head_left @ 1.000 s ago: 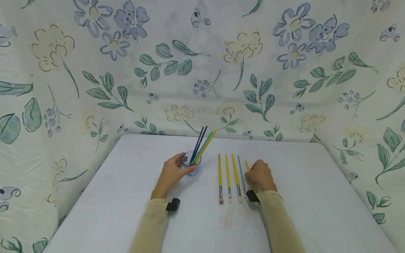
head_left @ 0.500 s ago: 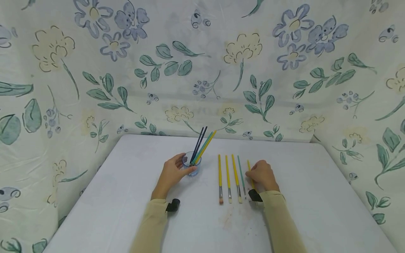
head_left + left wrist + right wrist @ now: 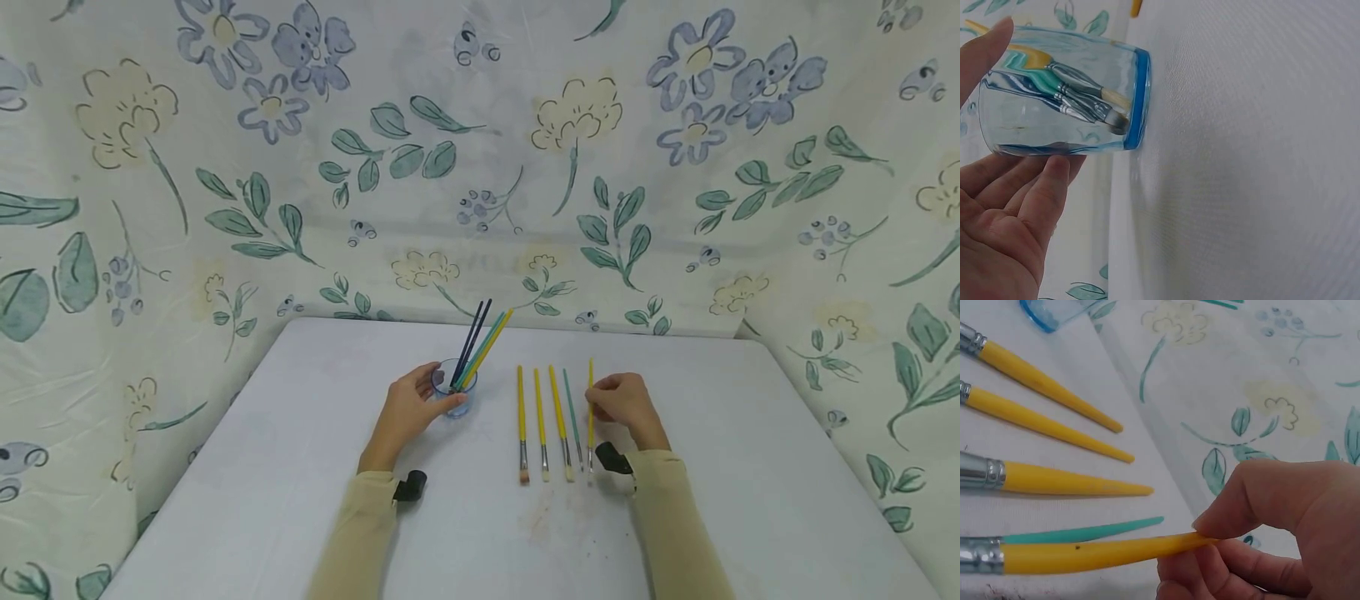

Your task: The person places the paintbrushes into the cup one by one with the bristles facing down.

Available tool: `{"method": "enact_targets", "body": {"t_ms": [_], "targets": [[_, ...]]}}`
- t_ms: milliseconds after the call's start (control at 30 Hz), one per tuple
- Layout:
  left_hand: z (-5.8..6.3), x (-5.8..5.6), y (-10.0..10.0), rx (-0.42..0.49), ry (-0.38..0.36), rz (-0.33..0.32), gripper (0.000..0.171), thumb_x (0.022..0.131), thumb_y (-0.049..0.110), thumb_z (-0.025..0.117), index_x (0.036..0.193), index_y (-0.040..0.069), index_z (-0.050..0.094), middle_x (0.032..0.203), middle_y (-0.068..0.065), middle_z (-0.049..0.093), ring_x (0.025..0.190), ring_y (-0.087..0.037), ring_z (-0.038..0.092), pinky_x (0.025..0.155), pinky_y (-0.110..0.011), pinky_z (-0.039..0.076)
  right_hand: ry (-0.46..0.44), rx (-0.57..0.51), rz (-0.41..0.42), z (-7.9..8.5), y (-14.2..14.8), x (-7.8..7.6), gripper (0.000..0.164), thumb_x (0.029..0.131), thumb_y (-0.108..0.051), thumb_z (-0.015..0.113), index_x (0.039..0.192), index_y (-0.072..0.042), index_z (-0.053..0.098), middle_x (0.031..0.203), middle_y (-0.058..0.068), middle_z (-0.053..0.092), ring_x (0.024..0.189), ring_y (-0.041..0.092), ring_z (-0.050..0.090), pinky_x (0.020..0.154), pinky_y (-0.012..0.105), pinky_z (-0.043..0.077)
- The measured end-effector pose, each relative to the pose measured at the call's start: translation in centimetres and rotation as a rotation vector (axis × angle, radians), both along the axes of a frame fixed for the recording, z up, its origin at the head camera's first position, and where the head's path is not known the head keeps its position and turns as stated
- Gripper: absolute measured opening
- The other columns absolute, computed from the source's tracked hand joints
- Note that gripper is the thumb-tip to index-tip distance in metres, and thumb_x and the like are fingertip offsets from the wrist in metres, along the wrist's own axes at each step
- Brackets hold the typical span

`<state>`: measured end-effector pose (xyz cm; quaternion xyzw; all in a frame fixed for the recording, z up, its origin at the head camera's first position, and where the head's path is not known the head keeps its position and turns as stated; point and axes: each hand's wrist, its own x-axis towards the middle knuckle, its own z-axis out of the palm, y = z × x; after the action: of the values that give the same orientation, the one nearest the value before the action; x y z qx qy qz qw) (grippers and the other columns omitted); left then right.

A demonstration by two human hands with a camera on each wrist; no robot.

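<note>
Shows four brushes (image 3: pixel 1079 482) aligned, a fifth (image 3: pixel 1097 557) pinched alongside by the right hand (image 3: pixel 626 407), others (image 3: pixel 489 346) left in a glass (image 3: pixel 1029 123) gripped by the left hand (image 3: pixel 407 412).

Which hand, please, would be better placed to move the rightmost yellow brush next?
Probably the right hand: it pinches that yellow brush, while the left hand holds the glass, farther away.

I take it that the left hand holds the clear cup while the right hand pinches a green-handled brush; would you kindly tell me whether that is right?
Not quite: the right hand pinches a yellow-handled brush, as the right wrist view shows. The left hand does hold the clear cup.
</note>
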<state>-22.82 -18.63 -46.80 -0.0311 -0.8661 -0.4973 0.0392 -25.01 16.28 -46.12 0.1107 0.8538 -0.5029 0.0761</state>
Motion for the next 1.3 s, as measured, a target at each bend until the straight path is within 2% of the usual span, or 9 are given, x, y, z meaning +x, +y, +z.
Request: {"method": "enact_targets", "body": {"t_ms": [300,700,900,1033,1300], "targets": [[-0.1,0.1,-0.1,0.001,0.0,0.0,0.087,0.083,0.038,0.088,0.151,-0.001,0.049,0.15,-0.027,0.056,0.14,-0.038,0.057,0.117,-0.042,0.05,0.044,-0.13,-0.034,0.0,-0.3,0.0,0.033,0.092,-0.015,0.066,0.118,0.005,0.066,0.1,0.014,0.073,0.078,0.015,0.069,0.074,0.027,0.066],[-0.1,0.2,-0.3,0.003,0.0,0.015,0.089,0.082,0.039,0.088,0.151,0.0,0.048,0.149,-0.026,0.056,0.14,-0.038,0.057,0.116,-0.043,0.05,0.056,-0.223,-0.052,0.5,-1.1,-0.2,0.036,0.089,-0.014,0.066,0.12,0.004,0.064,0.103,0.014,0.072,0.077,0.013,0.072,0.073,0.024,0.066],[-0.4,0.2,-0.1,0.012,-0.002,0.011,0.088,0.082,0.039,0.088,0.151,0.0,0.049,0.148,-0.026,0.057,0.139,-0.039,0.057,0.117,-0.044,0.05,0.058,-0.278,-0.053,1.0,-1.5,-0.2,0.035,0.094,-0.015,0.066,0.124,0.003,0.063,0.11,0.016,0.072,0.081,0.013,0.073,0.074,0.022,0.066],[-0.4,0.2,0.0,0.004,-0.005,0.012,0.088,0.082,0.04,0.088,0.15,0.001,0.05,0.147,-0.025,0.059,0.138,-0.038,0.059,0.117,-0.044,0.05,0.082,-0.317,-0.045,1.6,-2.0,-0.4,0.033,0.097,-0.015,0.066,0.124,0.002,0.062,0.111,0.015,0.072,0.082,0.013,0.073,0.076,0.022,0.066],[-0.1,0.3,0.0,-0.01,0.012,0.011,0.087,0.082,0.039,0.088,0.149,0.0,0.051,0.146,-0.025,0.06,0.136,-0.037,0.06,0.115,-0.044,0.051,0.163,-0.425,-0.037,4.0,-4.0,-1.1,0.026,0.095,-0.01,0.067,0.117,0.002,0.062,0.098,0.008,0.073,0.077,0.011,0.074,0.072,0.023,0.066]]}}
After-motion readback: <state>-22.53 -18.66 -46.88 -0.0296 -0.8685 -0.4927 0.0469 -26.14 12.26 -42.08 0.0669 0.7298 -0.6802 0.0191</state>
